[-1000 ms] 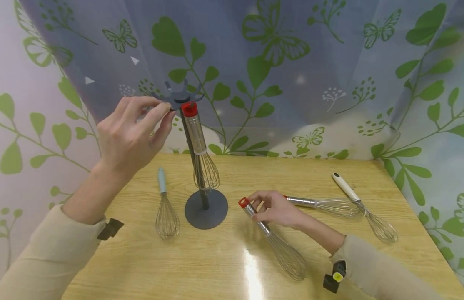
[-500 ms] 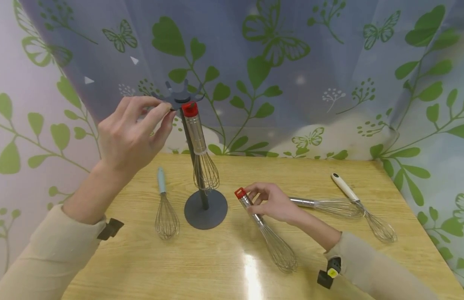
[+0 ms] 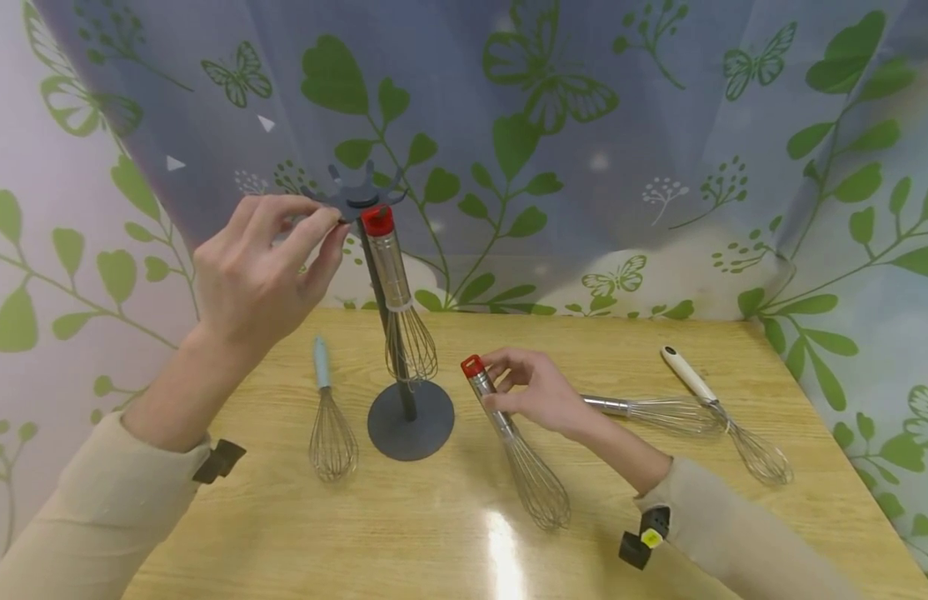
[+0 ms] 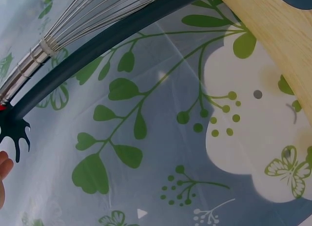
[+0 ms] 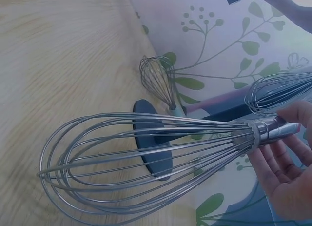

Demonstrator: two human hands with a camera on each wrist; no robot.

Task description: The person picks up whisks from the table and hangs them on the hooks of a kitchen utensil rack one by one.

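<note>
right hand [image 3: 535,392]: curling fingers round the steel handle of the red-cap whisk [image 3: 509,437], just below the cap, and holding it tilted, cap end up, wire end low over the counter [image 3: 449,542], right of the rack [image 3: 392,325].
left hand [image 3: 257,267]: pinching one prong on the rack's slotted top between thumb and fingertips.
whisk handling: looking light and top-heavy toward the handle; handle is smooth polished metal, likely slippery; wire loops are springy and will flex if squeezed.
grip point: handle, near the cap; not the wires.
hung whisk [image 3: 396,292]: hanging by its red cap from the rack top, against the post.
others: blue-handle whisk [image 3: 329,412] lying left of the rack base; steel whisk [image 3: 659,411] and white-handle whisk [image 3: 726,421] lying well right of the rack.
</note>
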